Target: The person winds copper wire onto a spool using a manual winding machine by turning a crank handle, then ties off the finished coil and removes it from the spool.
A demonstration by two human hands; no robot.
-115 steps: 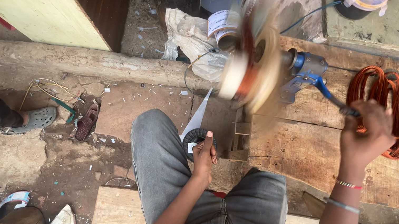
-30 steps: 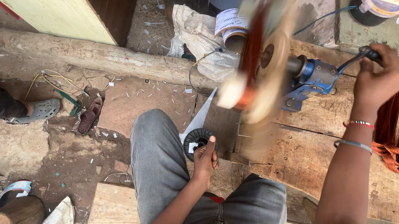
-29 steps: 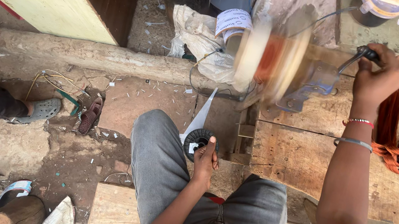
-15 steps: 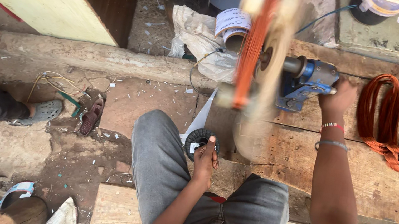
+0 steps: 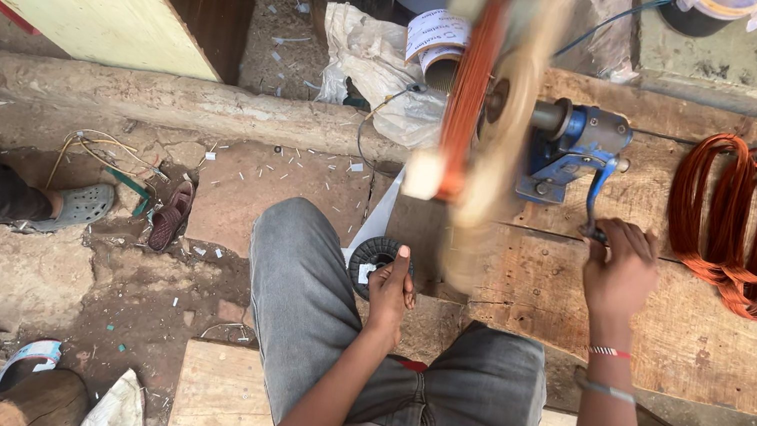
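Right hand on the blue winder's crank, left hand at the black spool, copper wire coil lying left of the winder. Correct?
Not quite. In the head view the copper wire coil lies right of the blue winder, on the wooden bench. The right hand is on the crank; the left hand is at the black spool.

Upper centre of the frame: a crumpled pale plastic bag (image 5: 368, 67) on the ground beside the log. Just right of it, a rolled white paper label (image 5: 435, 36) with dark print, wrapped around a tube. Upper right corner: a white label band (image 5: 715, 5) around a dark round container. Centre: a small white label (image 5: 367, 271) on a black spool. Lower left: a white-and-blue printed wrapper (image 5: 28, 358) and a pale bag (image 5: 116, 415).
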